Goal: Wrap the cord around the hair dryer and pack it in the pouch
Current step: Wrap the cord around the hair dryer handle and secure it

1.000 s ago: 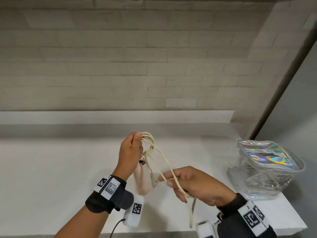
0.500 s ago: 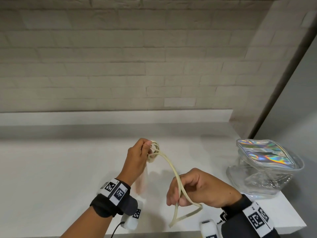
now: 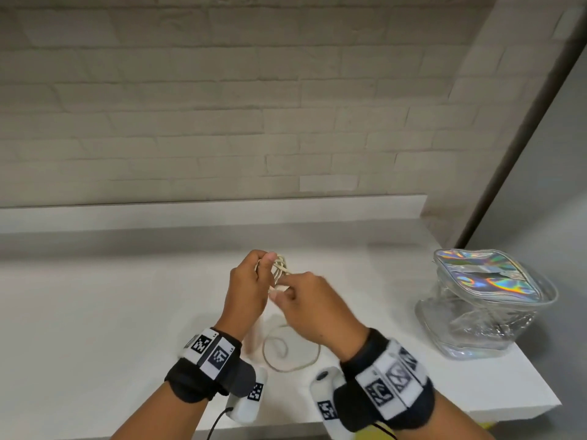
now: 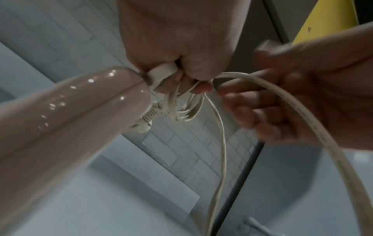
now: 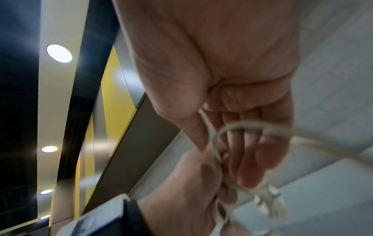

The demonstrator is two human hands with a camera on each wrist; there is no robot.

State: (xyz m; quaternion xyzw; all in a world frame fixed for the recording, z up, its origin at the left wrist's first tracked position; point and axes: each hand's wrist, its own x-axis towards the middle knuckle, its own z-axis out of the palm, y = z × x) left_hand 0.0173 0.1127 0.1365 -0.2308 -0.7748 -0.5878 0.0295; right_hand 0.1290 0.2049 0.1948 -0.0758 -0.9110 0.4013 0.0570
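Note:
The pink hair dryer [image 4: 70,119] hangs from my left hand [image 3: 265,263], mostly hidden behind it in the head view, where only a pale strip [image 3: 254,336] shows. That hand grips the white end of the dryer's handle together with several coils of the cream cord [image 3: 281,265]. My right hand [image 3: 282,285] is close against the left and pinches the cord [image 5: 214,142] between thumb and fingers. A slack loop of cord [image 3: 290,354] hangs below both hands above the counter. The clear pouch with an iridescent top [image 3: 486,300] stands at the right, an arm's reach away.
The white counter [image 3: 95,312] runs wide to the left; its right end [image 3: 540,404] lies just past the pouch. A raised ledge and a brick wall [image 3: 222,106] close off the back. A dark post [image 3: 524,128] slants up at the right.
My right hand has risen and moved left with the cord until it meets the left hand at the coils. The slack loop below has shortened. The left hand has barely moved.

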